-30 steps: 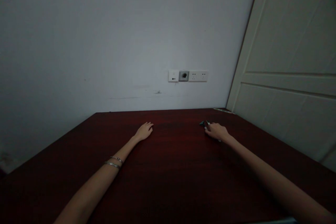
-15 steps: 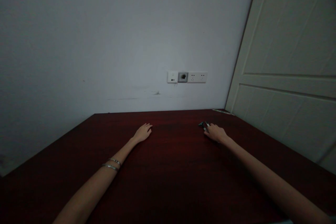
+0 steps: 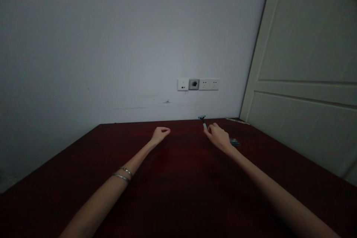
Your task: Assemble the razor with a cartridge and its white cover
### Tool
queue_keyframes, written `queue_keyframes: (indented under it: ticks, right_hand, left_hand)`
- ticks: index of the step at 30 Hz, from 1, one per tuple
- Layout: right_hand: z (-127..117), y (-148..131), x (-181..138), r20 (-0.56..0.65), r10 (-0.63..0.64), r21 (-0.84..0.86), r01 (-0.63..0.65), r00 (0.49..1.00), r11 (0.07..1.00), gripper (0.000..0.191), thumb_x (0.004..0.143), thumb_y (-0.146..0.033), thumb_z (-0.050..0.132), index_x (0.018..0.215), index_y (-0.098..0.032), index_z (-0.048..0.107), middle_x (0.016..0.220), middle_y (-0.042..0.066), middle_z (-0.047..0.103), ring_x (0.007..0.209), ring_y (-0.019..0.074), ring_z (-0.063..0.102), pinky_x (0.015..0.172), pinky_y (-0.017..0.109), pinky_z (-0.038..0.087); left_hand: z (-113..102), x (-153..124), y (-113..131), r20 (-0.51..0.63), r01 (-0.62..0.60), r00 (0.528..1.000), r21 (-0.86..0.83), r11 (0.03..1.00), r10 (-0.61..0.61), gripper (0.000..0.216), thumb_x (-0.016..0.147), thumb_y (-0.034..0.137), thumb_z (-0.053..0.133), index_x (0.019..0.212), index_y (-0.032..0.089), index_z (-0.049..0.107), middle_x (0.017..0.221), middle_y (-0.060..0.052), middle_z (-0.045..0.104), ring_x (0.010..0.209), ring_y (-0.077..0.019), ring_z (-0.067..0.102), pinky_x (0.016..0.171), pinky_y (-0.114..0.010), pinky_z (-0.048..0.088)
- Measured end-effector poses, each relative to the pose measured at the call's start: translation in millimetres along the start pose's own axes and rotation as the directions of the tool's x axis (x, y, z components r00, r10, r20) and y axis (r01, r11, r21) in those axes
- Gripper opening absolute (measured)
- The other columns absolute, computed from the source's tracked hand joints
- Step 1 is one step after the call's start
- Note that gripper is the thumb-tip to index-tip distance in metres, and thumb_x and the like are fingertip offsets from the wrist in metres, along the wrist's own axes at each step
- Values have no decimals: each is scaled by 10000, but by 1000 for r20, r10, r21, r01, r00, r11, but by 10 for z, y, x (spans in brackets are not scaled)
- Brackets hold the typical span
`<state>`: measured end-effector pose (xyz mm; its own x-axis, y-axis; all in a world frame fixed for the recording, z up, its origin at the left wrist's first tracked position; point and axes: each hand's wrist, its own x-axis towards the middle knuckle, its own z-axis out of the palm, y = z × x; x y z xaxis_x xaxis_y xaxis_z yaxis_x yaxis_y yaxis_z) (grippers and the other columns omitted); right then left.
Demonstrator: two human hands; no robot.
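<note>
My right hand is closed around the white handle of a safety razor. The razor is raised off the table, its green head pointing up and toward the wall. Just behind my right wrist, several green objects lie on the table, partly hidden by the hand; they look like more razors. My left hand is held above the table to the left, thumb and fingers brought together in a pinch, and I see nothing between them. Two silver bracelets circle the left forearm.
The dark red table runs up to a pale wall. Sockets and switch plates are set in the wall above its back edge. A light panelled door stands along the right side. A thin strip lies at the back right corner.
My right hand has lifted the razor and moved left with it, uncovering the green objects behind. My left hand has risen slightly, shifted right, and its fingers have come together.
</note>
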<state>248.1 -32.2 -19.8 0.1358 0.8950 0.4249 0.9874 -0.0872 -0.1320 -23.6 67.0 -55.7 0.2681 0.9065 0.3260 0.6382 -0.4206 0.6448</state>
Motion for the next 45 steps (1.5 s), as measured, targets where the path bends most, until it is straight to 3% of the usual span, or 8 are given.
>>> queue_keyframes:
  ticks: [5, 8, 14, 18, 26, 30, 37, 45]
  right_hand:
    - [-122, -417, -92, -33, -94, 4, 94, 995, 996, 429, 902, -465, 271, 862, -175, 585, 955, 77, 554, 769, 180, 606, 577, 250, 378]
    - [-131, -590, -159, -45, -151, -30, 150, 987, 988, 413, 907, -441, 267, 901, -168, 577, 979, 91, 546, 781, 178, 603, 573, 242, 384]
    - [-103, -733, -231, -43, -260, -52, 258, 965, 965, 371, 906, -400, 270, 915, -155, 549, 973, 103, 541, 796, 195, 596, 563, 250, 396]
    - [-87, -782, -239, -29, -293, -55, 291, 956, 955, 351, 898, -387, 292, 952, -151, 546, 988, 114, 541, 816, 199, 593, 568, 248, 406]
    - [-72, -871, -243, 3, -400, -78, 399, 916, 913, 406, 896, -406, 273, 947, -149, 583, 994, 124, 570, 788, 217, 611, 583, 276, 430]
    - [-95, -713, -186, 91, -392, -77, 399, 916, 914, 500, 892, -481, 244, 872, -162, 629, 962, 123, 610, 769, 230, 626, 632, 306, 440]
    - [36, -43, 27, 222, -128, -162, 166, 967, 973, 462, 869, -440, 327, 810, -134, 667, 884, 169, 657, 820, 296, 634, 672, 365, 445]
    - [201, 618, 124, 321, 76, -229, 0, 944, 973, 352, 846, -327, 382, 900, -115, 657, 952, 193, 647, 861, 322, 631, 655, 382, 461]
  left_hand:
    - [110, 9, 519, 216, 129, 976, -460, 879, -30, 344, 849, 327, 436, 897, 60, 647, 879, -128, 685, 702, -122, 632, 634, -237, 518]
    - [139, -43, 700, 230, 170, 972, -558, 812, -45, 324, 820, 344, 497, 835, 58, 650, 777, -118, 680, 608, -97, 600, 592, -220, 502]
    - [140, -124, 853, 65, 39, 998, -258, 965, -23, 469, 719, 524, 540, 632, 83, 674, 547, -61, 621, 508, -115, 546, 516, -213, 408]
    - [142, -150, 907, -49, -16, 999, -67, 998, 13, 400, 695, 464, 566, 579, 98, 679, 521, -35, 603, 533, -123, 535, 503, -211, 340]
    - [138, -110, 805, -16, 20, 1000, 6, 1000, -20, 279, 697, 302, 538, 529, 110, 651, 505, -25, 585, 524, -118, 519, 497, -210, 323]
    - [72, -68, 559, 67, 110, 990, 193, 975, -125, 229, 671, 293, 557, 555, 117, 647, 552, -53, 617, 545, -137, 557, 503, -213, 350]
    - [82, -94, 75, 101, 184, 967, 361, 914, -234, 187, 652, 284, 558, 656, 126, 658, 680, -115, 665, 672, -211, 635, 571, -243, 429]
    - [182, -117, 93, 159, 132, 964, 409, 903, -213, 241, 682, 325, 551, 739, 121, 666, 790, -149, 677, 739, -243, 644, 601, -266, 457]
